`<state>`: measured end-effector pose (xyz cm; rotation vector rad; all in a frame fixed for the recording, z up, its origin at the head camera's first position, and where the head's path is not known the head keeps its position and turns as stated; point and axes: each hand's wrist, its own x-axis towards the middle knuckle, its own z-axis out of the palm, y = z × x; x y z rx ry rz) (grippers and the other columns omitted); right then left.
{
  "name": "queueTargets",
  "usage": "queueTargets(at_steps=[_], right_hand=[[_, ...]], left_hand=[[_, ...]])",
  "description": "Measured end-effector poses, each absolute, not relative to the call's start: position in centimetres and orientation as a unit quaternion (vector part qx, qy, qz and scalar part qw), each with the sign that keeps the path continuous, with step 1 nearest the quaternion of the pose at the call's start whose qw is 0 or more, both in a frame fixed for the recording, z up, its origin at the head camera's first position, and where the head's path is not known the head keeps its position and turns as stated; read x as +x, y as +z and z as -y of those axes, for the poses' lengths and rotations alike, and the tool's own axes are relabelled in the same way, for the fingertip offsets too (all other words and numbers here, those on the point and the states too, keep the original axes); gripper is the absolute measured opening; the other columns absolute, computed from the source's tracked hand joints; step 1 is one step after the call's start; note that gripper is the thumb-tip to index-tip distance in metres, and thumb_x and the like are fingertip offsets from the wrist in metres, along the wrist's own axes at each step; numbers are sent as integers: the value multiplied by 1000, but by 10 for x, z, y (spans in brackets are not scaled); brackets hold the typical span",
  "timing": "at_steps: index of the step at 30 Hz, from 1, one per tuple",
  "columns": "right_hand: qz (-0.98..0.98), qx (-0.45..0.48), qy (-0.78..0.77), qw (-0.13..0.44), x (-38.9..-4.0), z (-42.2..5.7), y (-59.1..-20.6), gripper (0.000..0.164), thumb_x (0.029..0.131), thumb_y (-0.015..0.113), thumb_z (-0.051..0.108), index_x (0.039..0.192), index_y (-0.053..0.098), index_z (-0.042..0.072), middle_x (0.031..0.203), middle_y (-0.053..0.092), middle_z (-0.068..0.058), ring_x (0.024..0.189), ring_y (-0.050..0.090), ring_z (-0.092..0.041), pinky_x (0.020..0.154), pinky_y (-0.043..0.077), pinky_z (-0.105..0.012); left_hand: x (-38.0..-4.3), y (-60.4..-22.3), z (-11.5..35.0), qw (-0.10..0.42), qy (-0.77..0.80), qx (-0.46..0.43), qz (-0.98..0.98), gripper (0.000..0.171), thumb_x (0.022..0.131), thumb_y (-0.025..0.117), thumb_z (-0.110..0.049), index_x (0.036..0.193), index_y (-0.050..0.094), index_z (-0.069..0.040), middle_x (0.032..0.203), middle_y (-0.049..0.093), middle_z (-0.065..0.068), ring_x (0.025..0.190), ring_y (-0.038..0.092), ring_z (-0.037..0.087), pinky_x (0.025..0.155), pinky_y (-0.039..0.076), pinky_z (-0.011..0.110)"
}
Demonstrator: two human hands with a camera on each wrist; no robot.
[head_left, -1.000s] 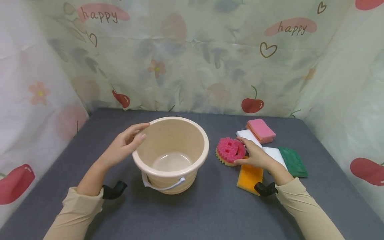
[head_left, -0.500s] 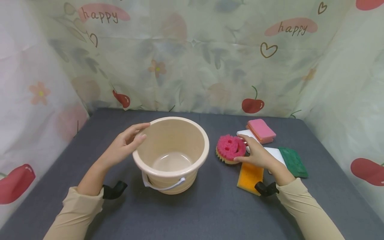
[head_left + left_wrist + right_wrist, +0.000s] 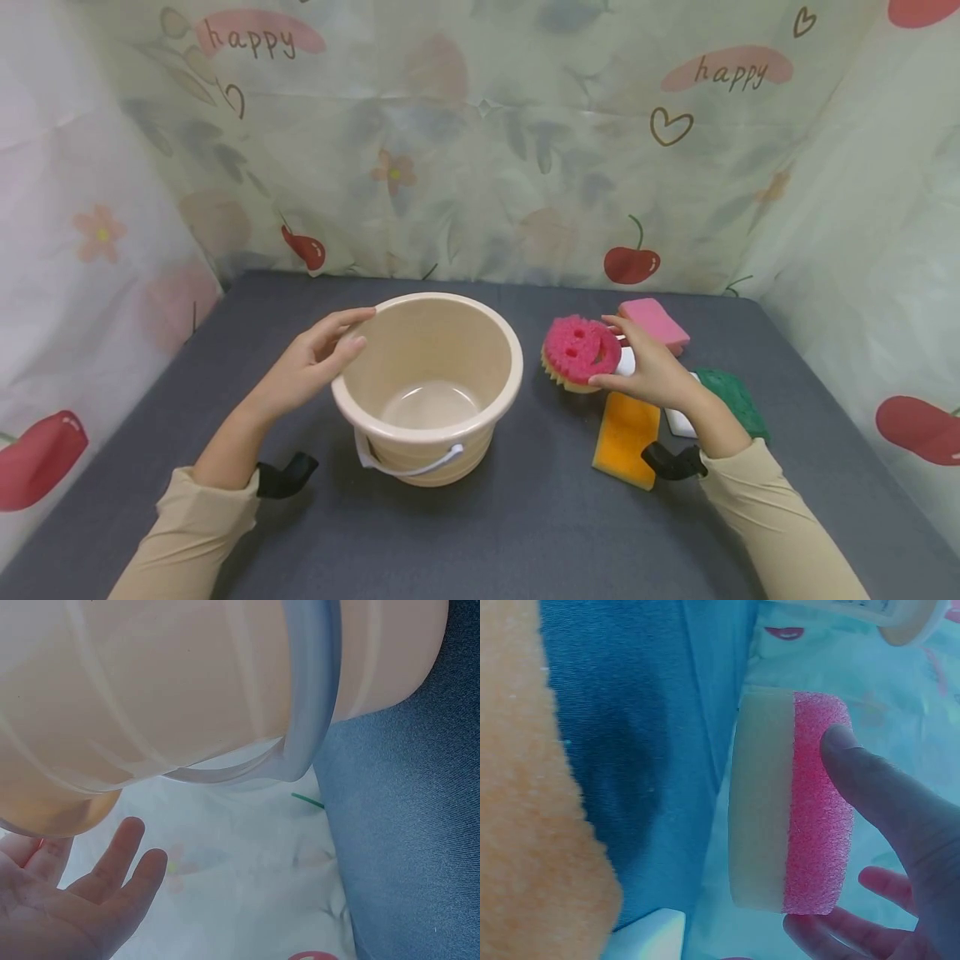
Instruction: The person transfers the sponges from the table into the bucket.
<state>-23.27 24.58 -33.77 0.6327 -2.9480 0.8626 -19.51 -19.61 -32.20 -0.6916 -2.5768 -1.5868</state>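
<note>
A round pink-and-cream smiley-face sponge (image 3: pixel 570 352) is lifted off the table, gripped at its right side by my right hand (image 3: pixel 654 375). In the right wrist view the thumb presses the pink layer of the sponge (image 3: pixel 819 817), with fingertips at its lower end. A beige bucket (image 3: pixel 431 433) stands upright, its handle (image 3: pixel 420 472) hanging down in front. My left hand (image 3: pixel 315 358) is at the bucket's left rim, fingers loosely extended. In the left wrist view several fingers of that hand (image 3: pixel 82 907) are spread apart close to the rim.
An orange sponge (image 3: pixel 626 437) lies on the dark table (image 3: pixel 510 533) right of the bucket. Behind the right hand are a pink sponge (image 3: pixel 654 323), a green scouring pad (image 3: pixel 731 400) and white pieces (image 3: pixel 681 423) partly hidden. A patterned curtain (image 3: pixel 480 192) encloses the table.
My right hand has raised the smiley-face sponge from among the other sponges, moving slightly up and away. My left hand and the bucket have stayed put.
</note>
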Motion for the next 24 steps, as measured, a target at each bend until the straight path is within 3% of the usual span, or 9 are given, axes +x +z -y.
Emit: queueTargets(at_steps=[8, 15, 24], right_hand=[[941, 198, 275, 18, -231, -243, -325, 88, 75, 78, 31, 143, 29, 3, 140, 40, -20, 122, 44, -39, 91, 47, -54], [932, 216, 289, 34, -230, -242, -316, 82, 75, 78, 27, 139, 34, 1, 136, 42, -19, 124, 40, -36, 99, 41, -55], [935, 227, 265, 66, -224, -236, -299, 74, 76, 77, 29, 135, 43, 1, 134, 45, -19, 123, 38, -35, 99, 39, -57]], left_hand=[[-195, -322, 196, 15, -513, -223, 829, 44, 98, 48, -19, 140, 40, -9, 142, 40, 14, 112, 53, 2, 83, 49, 17], [-195, -322, 197, 17, -510, -223, 831, 44, 97, 48, -19, 140, 41, -9, 143, 40, 13, 111, 52, -1, 83, 48, 15], [-196, -321, 196, 16, -505, -217, 835, 44, 97, 48, -20, 140, 41, -10, 145, 39, 11, 120, 51, 27, 83, 48, 15]])
